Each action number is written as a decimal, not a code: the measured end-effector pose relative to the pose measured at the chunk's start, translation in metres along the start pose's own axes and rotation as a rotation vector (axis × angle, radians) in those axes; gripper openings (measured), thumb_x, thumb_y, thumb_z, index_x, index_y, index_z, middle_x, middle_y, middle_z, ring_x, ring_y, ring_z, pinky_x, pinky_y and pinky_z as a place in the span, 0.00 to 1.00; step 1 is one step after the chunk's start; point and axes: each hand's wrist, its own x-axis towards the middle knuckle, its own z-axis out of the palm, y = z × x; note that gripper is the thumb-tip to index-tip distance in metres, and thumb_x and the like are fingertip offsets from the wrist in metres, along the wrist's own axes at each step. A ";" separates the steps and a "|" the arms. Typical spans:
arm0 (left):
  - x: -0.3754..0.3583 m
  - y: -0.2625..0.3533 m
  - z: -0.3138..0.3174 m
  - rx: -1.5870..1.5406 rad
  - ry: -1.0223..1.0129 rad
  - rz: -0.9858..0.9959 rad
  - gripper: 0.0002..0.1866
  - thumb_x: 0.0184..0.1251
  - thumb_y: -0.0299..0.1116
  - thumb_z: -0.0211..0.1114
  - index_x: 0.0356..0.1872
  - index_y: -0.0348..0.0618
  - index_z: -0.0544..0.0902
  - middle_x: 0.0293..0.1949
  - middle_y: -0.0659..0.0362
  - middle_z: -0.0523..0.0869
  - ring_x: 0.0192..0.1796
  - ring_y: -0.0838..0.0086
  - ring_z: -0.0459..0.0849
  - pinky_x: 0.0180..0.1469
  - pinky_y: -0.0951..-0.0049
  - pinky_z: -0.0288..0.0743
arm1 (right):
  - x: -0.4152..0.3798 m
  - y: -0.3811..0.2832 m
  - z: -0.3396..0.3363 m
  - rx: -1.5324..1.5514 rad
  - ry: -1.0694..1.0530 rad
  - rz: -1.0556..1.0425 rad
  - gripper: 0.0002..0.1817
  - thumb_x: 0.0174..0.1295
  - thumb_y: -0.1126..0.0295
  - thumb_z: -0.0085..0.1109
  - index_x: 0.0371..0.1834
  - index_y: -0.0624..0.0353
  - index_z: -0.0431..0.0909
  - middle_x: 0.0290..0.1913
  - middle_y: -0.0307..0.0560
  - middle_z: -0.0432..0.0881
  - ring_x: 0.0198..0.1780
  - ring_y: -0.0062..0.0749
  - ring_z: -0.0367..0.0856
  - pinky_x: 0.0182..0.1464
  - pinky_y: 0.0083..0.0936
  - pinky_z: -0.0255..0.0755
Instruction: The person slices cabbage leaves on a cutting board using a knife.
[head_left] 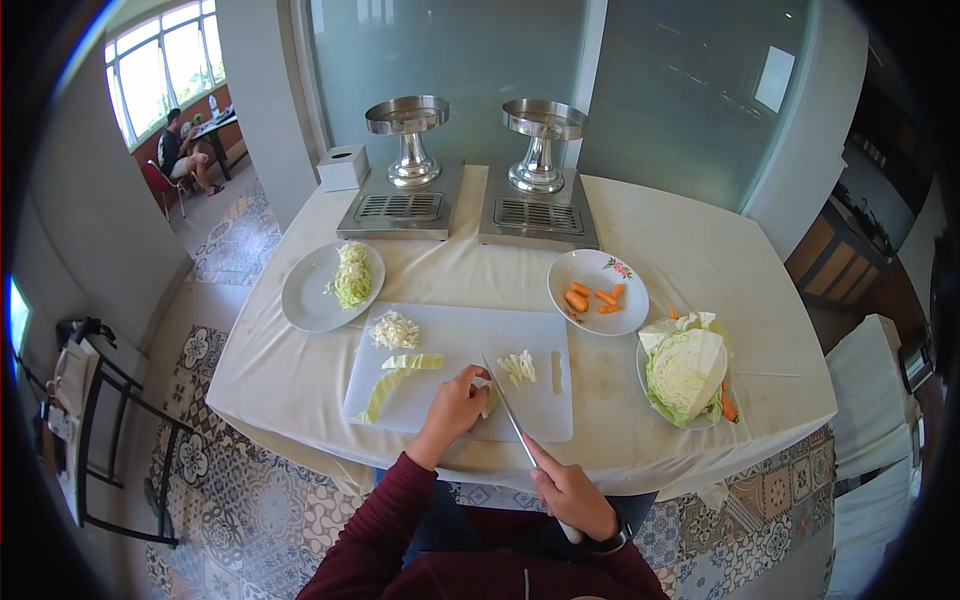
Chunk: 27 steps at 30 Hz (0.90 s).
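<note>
My right hand [572, 493] is closed round the handle of a knife [512, 415], whose blade points up and left over the white cutting board [460, 325]. Just left of the blade, my left hand [460, 402] has its fingers curled on a pale piece of cabbage [489, 402], mostly hidden under them. On the board lie shredded cabbage [394, 330] at the upper left, long cabbage leaf strips [385, 385] below it, and a small pile of cut cabbage [517, 367] right of the blade tip.
A plate [305, 290] with shredded cabbage stands back left. Behind right, a flowered plate [590, 262] holds carrot pieces; a cut cabbage [685, 372] sits on another plate. Two metal stands [413, 160] [537, 165] and a tissue box [343, 168] are at the back. A person sits far left.
</note>
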 end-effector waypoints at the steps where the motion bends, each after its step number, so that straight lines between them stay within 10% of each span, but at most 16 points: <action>1: 0.000 0.001 0.000 0.000 -0.003 -0.005 0.10 0.67 0.29 0.59 0.47 0.39 0.80 0.17 0.54 0.81 0.14 0.66 0.79 0.23 0.64 0.71 | 0.000 -0.002 -0.001 0.001 -0.004 0.004 0.31 0.75 0.73 0.44 0.81 0.50 0.56 0.19 0.39 0.72 0.19 0.21 0.70 0.27 0.24 0.71; 6: 0.002 -0.005 0.003 0.026 0.033 0.027 0.10 0.67 0.29 0.60 0.47 0.39 0.80 0.17 0.53 0.81 0.16 0.64 0.80 0.24 0.63 0.71 | -0.005 -0.011 -0.007 0.082 -0.017 0.041 0.30 0.72 0.71 0.49 0.77 0.58 0.59 0.26 0.68 0.75 0.26 0.59 0.77 0.35 0.41 0.72; 11: 0.001 -0.005 0.002 0.015 0.020 0.046 0.10 0.68 0.29 0.60 0.47 0.39 0.80 0.16 0.54 0.80 0.15 0.66 0.79 0.23 0.64 0.70 | -0.012 -0.013 -0.008 0.082 -0.043 0.107 0.30 0.73 0.71 0.49 0.78 0.56 0.59 0.26 0.67 0.73 0.23 0.55 0.75 0.35 0.40 0.72; 20: 0.003 -0.012 0.003 0.024 0.011 0.102 0.10 0.70 0.28 0.60 0.48 0.39 0.80 0.14 0.55 0.79 0.12 0.71 0.76 0.18 0.67 0.67 | -0.024 -0.038 -0.029 0.276 -0.166 0.352 0.29 0.77 0.69 0.42 0.81 0.49 0.56 0.21 0.34 0.70 0.19 0.16 0.69 0.24 0.21 0.72; 27: 0.005 -0.013 0.004 0.053 0.011 0.110 0.10 0.70 0.28 0.59 0.49 0.39 0.80 0.16 0.55 0.81 0.12 0.69 0.77 0.19 0.66 0.68 | 0.001 -0.028 -0.029 0.395 -0.171 0.324 0.29 0.77 0.71 0.42 0.81 0.51 0.56 0.21 0.35 0.70 0.18 0.17 0.68 0.22 0.19 0.71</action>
